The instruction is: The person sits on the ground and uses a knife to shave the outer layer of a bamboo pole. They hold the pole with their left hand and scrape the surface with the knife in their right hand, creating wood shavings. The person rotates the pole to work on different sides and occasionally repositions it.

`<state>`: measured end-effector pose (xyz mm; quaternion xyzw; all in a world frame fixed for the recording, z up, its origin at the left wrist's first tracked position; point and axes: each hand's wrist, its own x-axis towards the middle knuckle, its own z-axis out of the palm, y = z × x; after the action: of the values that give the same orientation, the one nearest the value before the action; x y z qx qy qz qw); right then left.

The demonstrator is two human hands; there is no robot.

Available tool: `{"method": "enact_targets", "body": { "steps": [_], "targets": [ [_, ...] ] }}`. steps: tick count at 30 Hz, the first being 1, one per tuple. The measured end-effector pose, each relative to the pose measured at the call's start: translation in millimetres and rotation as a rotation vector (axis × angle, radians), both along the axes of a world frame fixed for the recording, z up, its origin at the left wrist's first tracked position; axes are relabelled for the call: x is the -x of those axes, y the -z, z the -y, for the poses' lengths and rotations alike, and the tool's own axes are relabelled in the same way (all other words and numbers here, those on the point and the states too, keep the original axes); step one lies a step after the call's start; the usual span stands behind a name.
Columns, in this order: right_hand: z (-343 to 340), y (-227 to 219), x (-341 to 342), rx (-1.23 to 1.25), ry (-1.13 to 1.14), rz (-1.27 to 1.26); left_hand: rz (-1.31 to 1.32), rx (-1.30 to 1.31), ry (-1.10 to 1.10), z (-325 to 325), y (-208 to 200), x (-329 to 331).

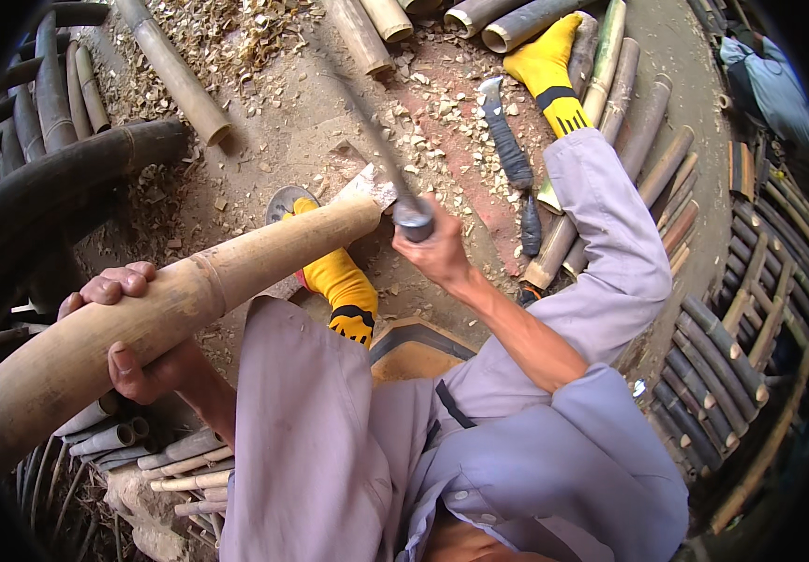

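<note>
1. One thick, pale-tan bamboo pole is gripped by the left hand; its far end is seen just beside the right hand.
2. One long, narrow metal blade, blurred, is held in the right fist.
3. Two yellow-socked feet are shown: one partly covered by the pole between the hands, one beyond the right.
4. Beyond the right hand, one black-wrapped tool is surrounded by scattered pale wood chips.
</note>
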<state>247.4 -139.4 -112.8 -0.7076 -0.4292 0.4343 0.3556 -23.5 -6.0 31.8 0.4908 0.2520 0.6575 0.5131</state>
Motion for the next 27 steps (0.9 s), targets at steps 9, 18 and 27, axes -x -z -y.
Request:
{"method": "enact_targets", "body": {
  "steps": [9, 18, 27],
  "targets": [
    [-5, -15, -5, -0.18, 0.027, 0.037, -0.055, -0.12, 0.079, -6, 1, 8],
    [2, 16, -15, 0.338, -0.19, 0.08, -0.041, 0.197, -0.351, 5, -23, -16],
    [3, 39, -5, 0.178, -0.172, 0.155, 0.006, 0.123, -0.239, 6, -12, -4]
  ]
}}
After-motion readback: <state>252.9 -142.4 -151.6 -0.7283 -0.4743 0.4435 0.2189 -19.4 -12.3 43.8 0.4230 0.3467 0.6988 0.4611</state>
